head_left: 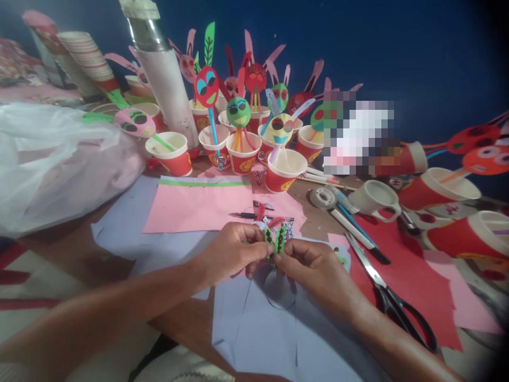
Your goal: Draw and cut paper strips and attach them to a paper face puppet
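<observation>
My left hand (238, 249) pinches the lower part of a green paper strip (269, 234) with black drawn marks. In my right hand (308, 262), thumb and fingers are closed on a second green paper strip (280, 239), also marked in black. The two strips stand side by side, their lower ends close together between my fingertips. Just beneath my hands a pale round shape (280, 292) lies on bluish-white paper (254, 323). Right behind the strips are red paper pieces (274, 223) with black marks and a black pen (246, 215) on pink paper (191, 207).
Black-handled scissors (392, 297) lie open on red paper (421, 276) at right. Near them are a tape roll (323, 198), a white mug (376, 199) and a box cutter (358, 233). Paper cups (286, 170) with paper faces, a tall flask (163, 79) and a plastic bag (59, 164) stand behind.
</observation>
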